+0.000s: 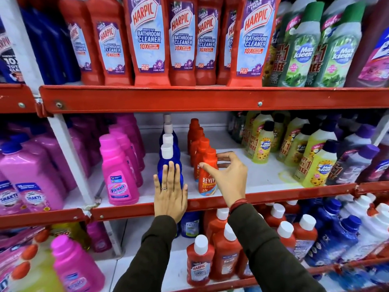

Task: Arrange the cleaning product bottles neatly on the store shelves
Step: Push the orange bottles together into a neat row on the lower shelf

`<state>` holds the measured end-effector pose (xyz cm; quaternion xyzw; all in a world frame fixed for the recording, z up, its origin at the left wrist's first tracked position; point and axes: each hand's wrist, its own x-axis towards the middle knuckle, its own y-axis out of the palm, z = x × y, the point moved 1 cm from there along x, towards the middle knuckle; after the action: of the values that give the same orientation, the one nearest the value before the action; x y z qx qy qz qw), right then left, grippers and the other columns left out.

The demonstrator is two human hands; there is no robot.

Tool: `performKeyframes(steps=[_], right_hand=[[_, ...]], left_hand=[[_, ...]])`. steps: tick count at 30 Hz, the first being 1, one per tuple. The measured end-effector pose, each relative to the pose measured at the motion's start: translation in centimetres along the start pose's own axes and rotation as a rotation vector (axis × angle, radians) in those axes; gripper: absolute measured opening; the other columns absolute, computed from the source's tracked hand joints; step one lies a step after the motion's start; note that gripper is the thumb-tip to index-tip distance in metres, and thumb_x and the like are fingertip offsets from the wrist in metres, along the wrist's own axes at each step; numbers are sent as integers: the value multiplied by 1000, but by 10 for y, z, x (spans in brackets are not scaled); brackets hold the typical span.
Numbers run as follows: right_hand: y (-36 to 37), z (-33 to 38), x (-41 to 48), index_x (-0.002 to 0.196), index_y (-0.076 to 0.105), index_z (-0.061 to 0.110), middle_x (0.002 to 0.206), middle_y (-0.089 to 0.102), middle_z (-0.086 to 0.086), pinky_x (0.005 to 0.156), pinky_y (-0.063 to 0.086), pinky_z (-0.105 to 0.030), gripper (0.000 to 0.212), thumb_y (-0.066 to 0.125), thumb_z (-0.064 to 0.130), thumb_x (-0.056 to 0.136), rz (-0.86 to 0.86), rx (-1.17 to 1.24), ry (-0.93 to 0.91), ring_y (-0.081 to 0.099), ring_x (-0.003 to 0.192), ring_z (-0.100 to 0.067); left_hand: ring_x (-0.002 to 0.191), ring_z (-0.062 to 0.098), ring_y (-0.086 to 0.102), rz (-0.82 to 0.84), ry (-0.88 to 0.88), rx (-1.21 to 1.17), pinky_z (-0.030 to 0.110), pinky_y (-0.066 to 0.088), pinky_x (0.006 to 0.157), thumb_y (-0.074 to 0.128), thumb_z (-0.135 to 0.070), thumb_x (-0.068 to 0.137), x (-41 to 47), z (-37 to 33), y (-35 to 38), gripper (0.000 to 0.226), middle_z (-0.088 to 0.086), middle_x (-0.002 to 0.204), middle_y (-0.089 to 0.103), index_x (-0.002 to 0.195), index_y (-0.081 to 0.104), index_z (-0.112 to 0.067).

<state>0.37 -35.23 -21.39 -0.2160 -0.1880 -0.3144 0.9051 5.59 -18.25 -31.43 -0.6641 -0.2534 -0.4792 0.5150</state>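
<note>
On the middle shelf (273,196) a row of blue bottles with white caps (163,163) runs front to back. My left hand (170,194) lies flat against the front blue bottle, fingers straight, gripping nothing. Just to the right stands a row of orange Revive bottles (207,183). My right hand (229,178) wraps the front orange bottle near its shoulder, thumb on its front and fingers round its right side. That bottle stands upright at the shelf's front edge.
Pink Vanish bottles (120,178) stand to the left and yellow Max Kleen bottles (315,165) to the right, with bare shelf (263,171) between them and the orange row. Red Harpic bottles (149,39) fill the shelf above. More Harpic bottles (200,262) stand below.
</note>
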Motion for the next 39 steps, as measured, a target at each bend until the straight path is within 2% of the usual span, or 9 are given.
performKeyframes(steps=[13, 16, 19, 22, 26, 29, 32, 37, 39], right_hand=[[4, -4, -1, 108, 59, 29, 106, 70, 7, 83, 58, -28, 56, 85, 59, 68, 31, -13, -18, 67, 96, -11], [3, -7, -10, 122, 52, 31, 119, 61, 11, 88, 50, -22, 67, 80, 64, 71, 105, 71, 23, 58, 108, -7], [1, -13, -21, 141, 45, 31, 138, 51, 12, 101, 45, -23, 70, 60, 69, 84, 179, 296, 135, 52, 120, -3], [1, -19, -28, 150, 37, 30, 136, 47, 17, 92, 43, -9, 70, 36, 69, 92, 291, 480, 313, 53, 116, 9], [3, -24, -33, 117, 52, 49, 102, 61, 34, 63, 50, -1, 38, 21, 64, 102, 428, 542, 394, 65, 82, 25], [1, -25, -34, 112, 50, 54, 100, 61, 40, 70, 47, -3, 39, 16, 68, 99, 505, 536, 409, 63, 83, 25], [1, -26, -31, 118, 46, 52, 97, 61, 41, 69, 46, -1, 40, 15, 69, 98, 533, 537, 422, 62, 79, 27], [1, -30, -29, 110, 44, 57, 96, 55, 40, 67, 47, 1, 32, 17, 70, 98, 555, 487, 418, 61, 74, 28], [2, -34, -28, 117, 42, 56, 100, 55, 37, 82, 45, -5, 35, 17, 70, 98, 564, 450, 406, 61, 79, 24]], left_hand=[[160, 25, -19, 66, -3, 62, 44, -14, 130, 34, -34, 100, 0, -3, -5, 83, 13, 171, -23, 163, -13, -5], [159, 23, -22, 84, -1, 65, 43, -15, 129, 33, -37, 100, 1, -6, -13, 85, 11, 171, -26, 163, -16, -8], [160, 19, -20, 97, -25, -55, 40, -13, 130, 30, -40, 103, 0, -13, -24, 81, 6, 171, -26, 163, -17, -12], [161, 14, -13, 186, 26, -305, 38, -2, 132, 23, -42, 108, 5, -31, -32, 71, -2, 173, -21, 165, -12, -16], [160, 3, -3, 458, -296, -839, 36, 11, 132, 22, -56, 105, 17, -69, -41, 67, -22, 170, -15, 161, -12, -42], [160, 6, 0, 526, -671, -1078, 42, 10, 132, 16, -68, 99, 25, -89, -43, 70, -16, 173, -9, 160, -8, -44], [158, 23, 26, 637, -1017, -1302, 51, 22, 130, 17, -77, 96, 32, -91, -39, 84, 2, 172, 25, 166, 16, -30], [148, 25, 44, 738, -1137, -1320, 48, 33, 125, 20, -70, 100, 30, -90, -35, 75, 4, 163, 43, 163, 27, -29], [147, 25, 45, 724, -1143, -1317, 48, 33, 125, 21, -69, 101, 29, -90, -34, 74, 5, 162, 43, 162, 28, -30]])
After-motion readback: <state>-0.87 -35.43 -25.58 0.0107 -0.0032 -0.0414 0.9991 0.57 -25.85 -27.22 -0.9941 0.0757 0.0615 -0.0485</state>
